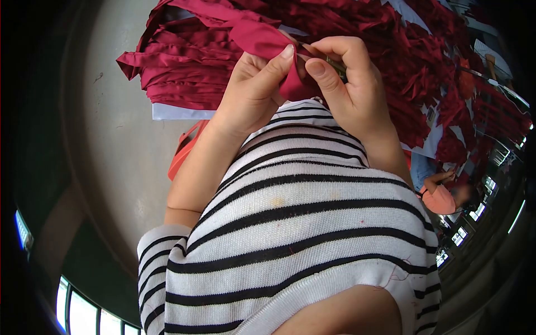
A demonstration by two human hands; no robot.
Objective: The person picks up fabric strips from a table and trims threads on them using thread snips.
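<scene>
My left hand (258, 81) is closed on a dark red piece of cloth (259, 38), its thumb pressed flat on the fabric near the edge. The cloth runs up and left from the thumb, and a fold hangs down between my two hands. Close on the right, my right hand (354, 84) is curled with thumb and forefinger near that cloth edge. Inside its fingers shows part of a small tool (338, 66) with a greenish, metallic look; most of it is hidden by the hand, so I cannot tell its kind.
A row of folded red cloth pieces (187, 70) lies at the left on a white sheet (178, 112). More red cloth (405, 72) is heaped at the right. An orange-red object (187, 148) stands beside my left forearm. Another person (438, 195) sits farther right.
</scene>
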